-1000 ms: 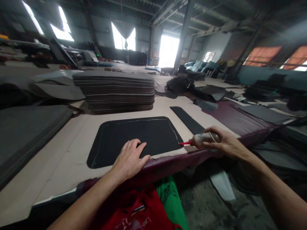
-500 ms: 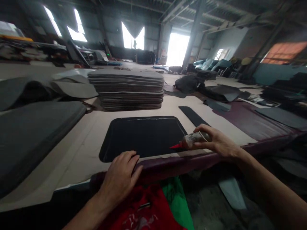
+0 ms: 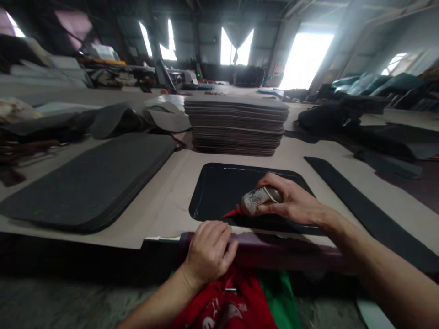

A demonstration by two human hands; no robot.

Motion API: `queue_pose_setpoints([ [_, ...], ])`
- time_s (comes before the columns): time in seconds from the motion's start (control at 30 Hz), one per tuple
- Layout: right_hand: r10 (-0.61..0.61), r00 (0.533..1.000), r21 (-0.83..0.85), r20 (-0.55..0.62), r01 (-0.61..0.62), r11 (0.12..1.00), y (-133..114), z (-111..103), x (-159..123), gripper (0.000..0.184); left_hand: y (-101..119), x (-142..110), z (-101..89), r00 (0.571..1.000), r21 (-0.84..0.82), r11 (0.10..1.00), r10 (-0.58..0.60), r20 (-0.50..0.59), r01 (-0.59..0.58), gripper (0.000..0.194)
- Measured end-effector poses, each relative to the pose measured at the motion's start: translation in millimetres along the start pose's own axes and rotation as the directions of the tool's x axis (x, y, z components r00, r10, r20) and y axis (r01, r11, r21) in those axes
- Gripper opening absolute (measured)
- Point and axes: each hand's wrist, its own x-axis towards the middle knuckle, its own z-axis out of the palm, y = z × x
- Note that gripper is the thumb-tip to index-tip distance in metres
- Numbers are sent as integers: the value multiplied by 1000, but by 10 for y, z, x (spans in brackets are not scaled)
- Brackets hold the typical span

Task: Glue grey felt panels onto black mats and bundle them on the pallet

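Head view: our right hand (image 3: 291, 198) is clamped round a whitish, worn squeeze bottle (image 3: 255, 201), over the black, round-cornered flat panel (image 3: 219, 185).

The panel lies on the pale tabletop (image 3: 168, 201), long axis left to right; the bottle's red tapered nozzle (image 3: 231, 211) points left and near, by the panel's near edge. Our right hand is over the panel; our left hand (image 3: 209, 251) lies just near of it, fingers together at the tabletop edge, grip unclear. We count one bottle, one panel, one long black strip (image 3: 363, 205) at right, and two stacks of grey sheets: one far (image 3: 236, 128), one left (image 3: 92, 178).
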Motion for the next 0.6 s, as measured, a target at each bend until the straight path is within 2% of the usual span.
queue_pose_setpoints([
  [0.2, -140, 990, 14, 34, 140, 990, -138, 228, 309, 31, 9, -27, 33, 999, 3, 1000, -30, -18, 30, 15],
  [0.3, -211, 977, -59, -9, 210, 976, -148, 301, 455, 32, 20, -30, 33, 999, 6, 999, -36, -17, 36, 16],
  [0.43, -237, 966, -156, -100, 220, 963, -77, 340, 662, 31, 30, -21, 26, 999, 4, 999, -41, -30, 41, 17],
  [0.53, -183, 962, -140, -202, 157, 978, 28, 366, 776, 32, 29, -15, 24, 999, 4, 999, -36, -35, 36, 17],
  [0.6, -40, 953, 8, -299, 44, 999, 136, 369, 806, 39, 27, -11, 21, 999, 8, 999, -35, -25, 36, 17],
])
